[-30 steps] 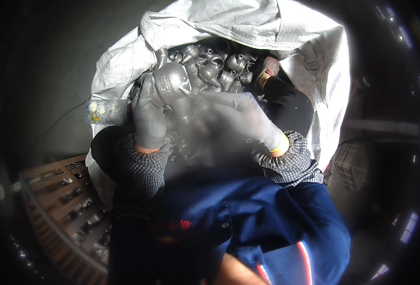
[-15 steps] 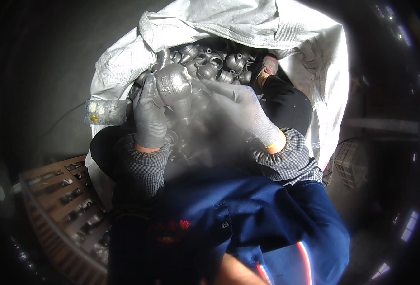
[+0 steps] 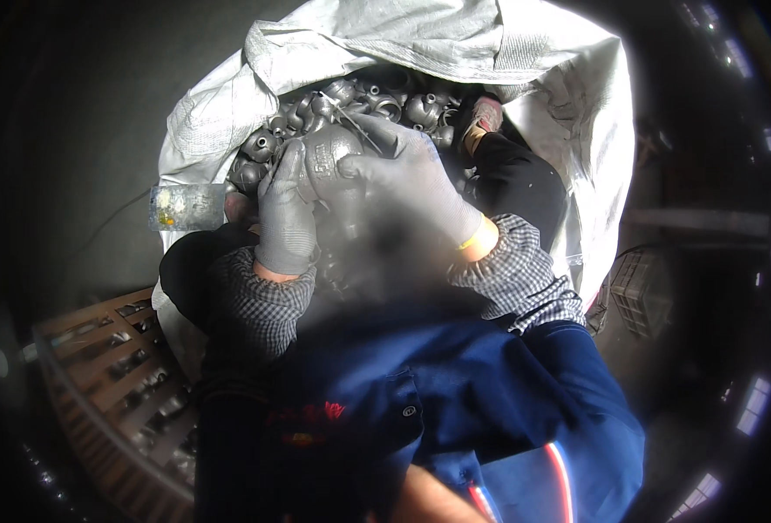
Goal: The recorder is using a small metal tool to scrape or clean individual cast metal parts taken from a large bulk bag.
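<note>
Over one sack (image 3: 442, 39), two grips (image 3: 288, 213) (image 3: 422, 185) hold one casting (image 3: 329, 157) and one rod (image 3: 350, 118).

Glare, central haze, dark edges

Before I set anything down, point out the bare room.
The dark floor left of the bag, above the thin cord, looks bare. Crowded: inside the bag, where metal parts heap beyond the left hand and right hand; also the slatted crate, with more showing between its slats.
</note>
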Demonstrator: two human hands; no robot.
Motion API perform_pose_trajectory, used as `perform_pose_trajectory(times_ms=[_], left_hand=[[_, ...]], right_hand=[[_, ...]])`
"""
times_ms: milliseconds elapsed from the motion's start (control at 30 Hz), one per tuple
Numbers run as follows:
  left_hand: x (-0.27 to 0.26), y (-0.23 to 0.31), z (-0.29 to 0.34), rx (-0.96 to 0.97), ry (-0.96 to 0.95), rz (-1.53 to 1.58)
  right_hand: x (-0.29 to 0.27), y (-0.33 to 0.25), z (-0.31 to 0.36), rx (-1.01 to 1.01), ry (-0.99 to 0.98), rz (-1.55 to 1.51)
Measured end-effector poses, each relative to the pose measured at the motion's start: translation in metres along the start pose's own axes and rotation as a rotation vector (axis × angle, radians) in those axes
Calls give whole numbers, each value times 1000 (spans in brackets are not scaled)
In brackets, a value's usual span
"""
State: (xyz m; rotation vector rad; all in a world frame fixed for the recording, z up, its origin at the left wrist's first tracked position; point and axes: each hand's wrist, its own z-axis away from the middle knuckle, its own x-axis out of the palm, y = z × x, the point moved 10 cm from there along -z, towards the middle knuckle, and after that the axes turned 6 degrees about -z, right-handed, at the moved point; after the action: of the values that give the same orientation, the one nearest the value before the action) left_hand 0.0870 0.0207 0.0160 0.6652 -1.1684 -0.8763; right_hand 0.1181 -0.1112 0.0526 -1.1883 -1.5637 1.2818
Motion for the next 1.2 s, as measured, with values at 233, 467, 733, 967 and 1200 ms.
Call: perform_pose_trajectory(times_ms=[233,467,733,967,1200], left_hand=[[7,-1,6,-77,4,122],[-9,-7,-4,-29,28,15],[11,-25,-2,-186,-180,236],[18,-25,-6,-189,-167,216],[45,29,19,396,-228,-627]], right_hand=[[-1,9,2,195,-26,37],[-3,10,1,272,-30,65],[-33,8,-13,277,95,-199],[-22,15,-13,277,16,-426],[-65,42,-17,213,317,-620]])
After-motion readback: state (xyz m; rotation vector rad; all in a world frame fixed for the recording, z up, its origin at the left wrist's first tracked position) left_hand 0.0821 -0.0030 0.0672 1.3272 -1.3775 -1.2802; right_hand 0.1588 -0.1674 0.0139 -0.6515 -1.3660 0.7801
